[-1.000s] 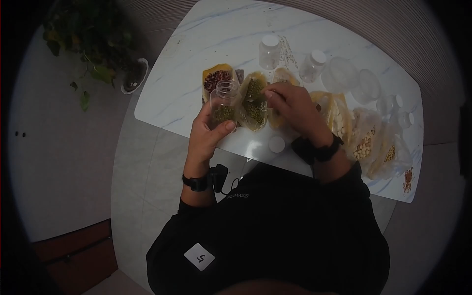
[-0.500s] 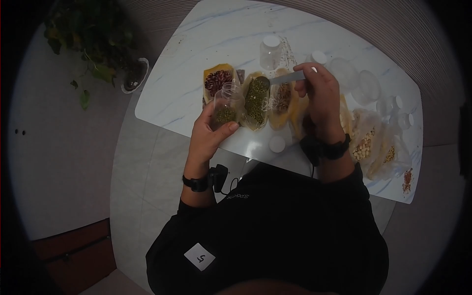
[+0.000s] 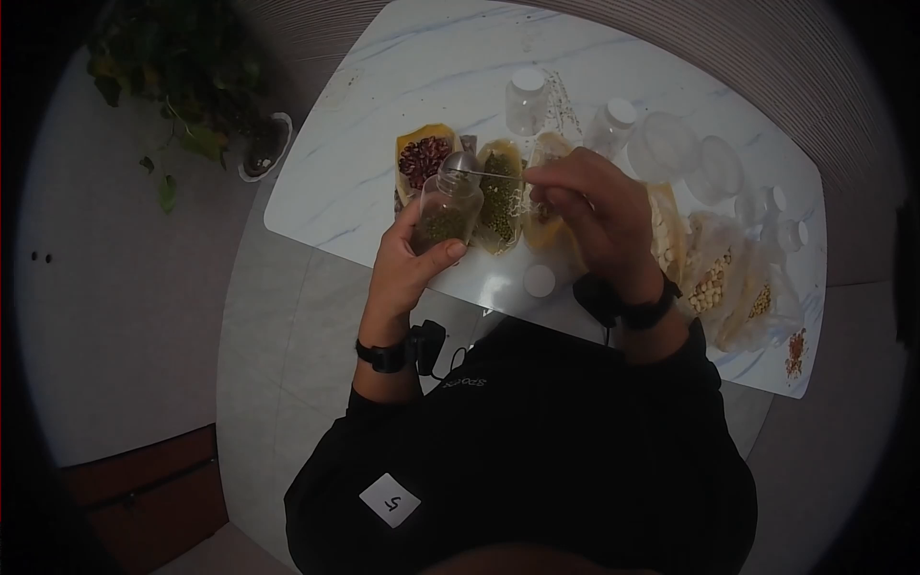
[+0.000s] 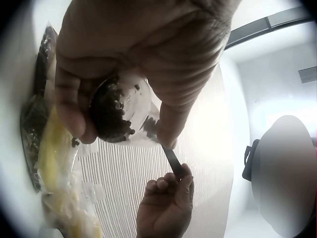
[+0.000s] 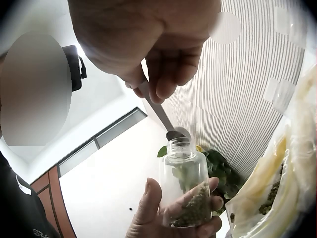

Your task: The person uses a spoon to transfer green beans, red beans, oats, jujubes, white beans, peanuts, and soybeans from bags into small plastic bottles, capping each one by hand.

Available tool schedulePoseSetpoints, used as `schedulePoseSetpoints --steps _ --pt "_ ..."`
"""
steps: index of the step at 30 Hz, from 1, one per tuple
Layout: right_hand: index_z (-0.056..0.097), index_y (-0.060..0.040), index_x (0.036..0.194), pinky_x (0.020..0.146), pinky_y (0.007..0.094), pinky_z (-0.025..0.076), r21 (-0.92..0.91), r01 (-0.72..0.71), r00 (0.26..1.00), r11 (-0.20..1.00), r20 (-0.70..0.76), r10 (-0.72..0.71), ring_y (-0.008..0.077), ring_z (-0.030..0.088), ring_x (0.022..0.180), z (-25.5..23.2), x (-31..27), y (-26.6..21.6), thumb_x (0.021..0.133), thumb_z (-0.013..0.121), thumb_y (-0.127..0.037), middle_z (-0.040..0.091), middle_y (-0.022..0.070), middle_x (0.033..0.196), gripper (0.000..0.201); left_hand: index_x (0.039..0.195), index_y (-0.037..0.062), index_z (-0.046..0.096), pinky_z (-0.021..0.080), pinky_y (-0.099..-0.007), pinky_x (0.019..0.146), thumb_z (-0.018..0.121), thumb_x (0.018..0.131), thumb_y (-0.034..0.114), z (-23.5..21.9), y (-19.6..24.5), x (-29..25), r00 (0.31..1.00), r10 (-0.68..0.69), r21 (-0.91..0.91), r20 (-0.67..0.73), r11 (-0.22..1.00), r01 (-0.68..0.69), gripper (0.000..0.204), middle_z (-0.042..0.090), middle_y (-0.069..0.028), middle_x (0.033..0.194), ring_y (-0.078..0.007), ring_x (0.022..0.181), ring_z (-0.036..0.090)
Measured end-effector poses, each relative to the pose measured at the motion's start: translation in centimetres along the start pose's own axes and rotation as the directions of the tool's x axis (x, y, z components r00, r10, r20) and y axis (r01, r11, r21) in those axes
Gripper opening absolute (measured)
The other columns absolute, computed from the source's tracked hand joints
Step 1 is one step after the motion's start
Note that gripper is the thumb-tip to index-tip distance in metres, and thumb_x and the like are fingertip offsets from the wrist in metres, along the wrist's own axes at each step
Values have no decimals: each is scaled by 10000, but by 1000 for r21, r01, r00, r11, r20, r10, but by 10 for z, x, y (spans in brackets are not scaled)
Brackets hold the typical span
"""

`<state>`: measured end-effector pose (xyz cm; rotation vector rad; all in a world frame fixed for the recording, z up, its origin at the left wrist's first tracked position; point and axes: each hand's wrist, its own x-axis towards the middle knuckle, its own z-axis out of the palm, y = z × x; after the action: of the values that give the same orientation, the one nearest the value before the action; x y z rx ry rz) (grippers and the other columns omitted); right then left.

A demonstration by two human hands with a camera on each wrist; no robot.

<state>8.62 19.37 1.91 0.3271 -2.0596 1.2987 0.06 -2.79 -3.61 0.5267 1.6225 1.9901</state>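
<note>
A clear jar (image 3: 448,211) partly filled with green beans is gripped by my left hand (image 3: 407,259), thumb on one side. In the right wrist view the jar (image 5: 185,186) stands nearly upright in that hand (image 5: 148,213). My right hand (image 3: 604,216) pinches the handle of a metal spoon (image 3: 462,164), whose bowl is at the jar's mouth. The right wrist view shows the spoon (image 5: 161,115) tipped down to the rim. An open bag of green beans (image 3: 499,206) lies beside the jar, a bag of dark red beans (image 3: 422,161) behind it.
A capped jar (image 3: 526,101) and another (image 3: 610,126) stand at the back, near clear round containers (image 3: 663,146). More bags (image 3: 709,278) lie on the right. A white lid (image 3: 539,281) lies near the front edge; a potted plant (image 3: 261,153) is on the left.
My right hand lifted the spoon from the green bean bag and brought it left to the jar's mouth, its bowl now turned over. My left hand stays nearly still around the jar.
</note>
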Motion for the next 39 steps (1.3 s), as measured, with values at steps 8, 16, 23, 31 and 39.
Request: schedulePoseSetpoints --steps 8,16,23,31,39 --pt "665 -40 1017 600 280 469 125 -223 942 967 -228 247 190 618 673 2 -5 -4 929 594 -122 633 82 784 140 1260 23 539 481 -261 845 784 787 203 -7 -4 1 999 37 -68 -11 997 -38 563 604 -40 1155 -124 1018 577" --pt "641 -12 967 582 308 471 -61 -266 964 962 -4 266 203 612 616 8 -5 6 942 558 -159 637 102 741 171 1281 14 523 480 -283 871 765 803 222 -15 -10 -1 999 43 -61 -20 997 -44 574 605 -44 1171 -134 1049 576" --pt "641 -17 943 579 319 468 -44 -421 906 906 25 422 225 611 615 6 -4 3 941 557 -168 624 107 709 173 1277 -23 501 508 -382 877 729 787 469 -27 -14 -12 994 6 -63 105 998 1 732 596 -166 1181 -274 1017 630" --pt "635 -8 921 584 345 468 -82 -423 902 902 60 428 258 615 620 10 -4 10 939 546 -179 617 123 705 194 1297 -40 490 461 -444 976 722 750 561 -32 -28 -20 969 -56 -79 239 994 77 845 546 -220 1281 -332 1138 584" --pt "636 -17 920 571 349 470 -88 -423 902 902 61 428 246 619 590 12 -6 18 935 539 -189 620 123 671 198 1313 -22 493 423 -509 1025 758 658 653 -23 -29 -19 976 16 -240 217 970 38 977 402 -248 1406 -398 1220 512"
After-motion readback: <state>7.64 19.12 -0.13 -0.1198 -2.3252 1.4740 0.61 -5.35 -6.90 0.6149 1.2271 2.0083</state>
